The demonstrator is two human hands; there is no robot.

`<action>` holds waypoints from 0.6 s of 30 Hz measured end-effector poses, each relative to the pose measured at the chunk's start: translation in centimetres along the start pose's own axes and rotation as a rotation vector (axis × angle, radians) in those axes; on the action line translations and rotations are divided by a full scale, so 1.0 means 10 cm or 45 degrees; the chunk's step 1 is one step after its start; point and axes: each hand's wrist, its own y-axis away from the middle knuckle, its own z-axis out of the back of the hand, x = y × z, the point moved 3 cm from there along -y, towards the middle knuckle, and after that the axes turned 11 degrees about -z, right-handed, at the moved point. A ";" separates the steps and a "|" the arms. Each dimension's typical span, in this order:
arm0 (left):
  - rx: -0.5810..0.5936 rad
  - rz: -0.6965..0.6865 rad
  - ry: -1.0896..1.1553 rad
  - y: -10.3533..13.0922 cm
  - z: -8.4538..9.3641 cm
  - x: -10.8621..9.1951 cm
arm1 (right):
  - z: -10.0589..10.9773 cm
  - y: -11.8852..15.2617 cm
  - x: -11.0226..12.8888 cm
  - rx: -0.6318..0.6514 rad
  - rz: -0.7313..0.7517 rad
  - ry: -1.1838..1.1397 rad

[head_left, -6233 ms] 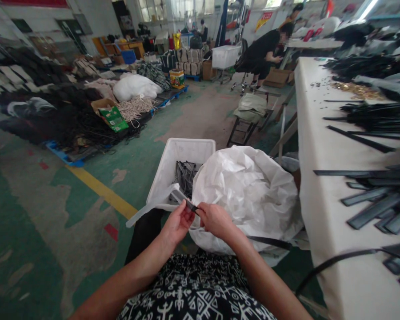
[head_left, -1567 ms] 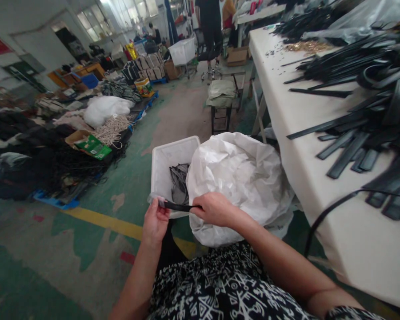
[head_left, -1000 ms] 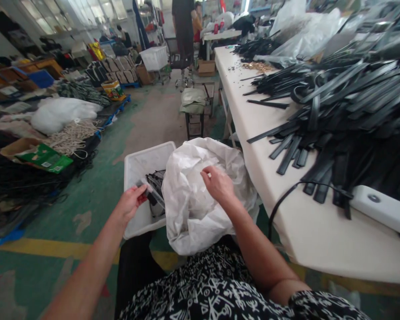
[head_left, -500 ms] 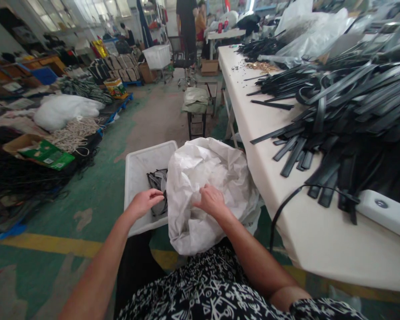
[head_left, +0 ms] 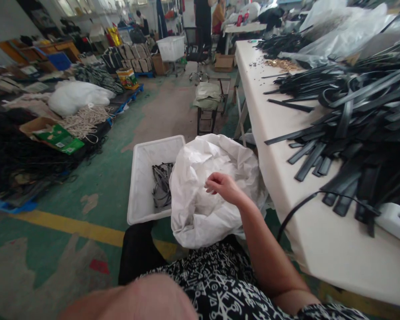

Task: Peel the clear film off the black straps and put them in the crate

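My right hand (head_left: 222,186) is over the open mouth of a crumpled white sack (head_left: 190,222), fingers curled together; anything between the fingertips is too small to make out. A large, blurred patch of my left arm or hand (head_left: 156,297) fills the bottom edge, close to the camera, with its fingers hidden. Pale translucent material shows inside the sack. Left of the sack and against it is a white plastic bin (head_left: 138,178), holding a bundle of thin grey and black strips (head_left: 162,184).
On the right, a long cream-covered table (head_left: 258,129) bears heaps of black strips (head_left: 363,146), a plastic bag and a black cable. A stool (head_left: 206,100) with folded cloth is ahead. Pallets of goods, rope and a white bundle (head_left: 80,97) line the left. People are in the background.
My left hand has left the bin and come back toward the camera, blurred low in view. My right hand has lifted slightly above the sack. The view has turned a little left.
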 end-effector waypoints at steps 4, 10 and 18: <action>0.060 -0.393 0.064 -0.54 -0.20 -0.24 | 0.16 0.21 0.21 0.070 0.097 -0.410; 0.171 -0.494 -0.063 -1.28 -0.67 -0.09 | 0.16 0.42 0.47 0.151 0.220 -0.594; 0.481 -0.516 -0.072 -1.34 -1.12 0.18 | 0.10 0.36 0.60 0.140 0.210 -0.867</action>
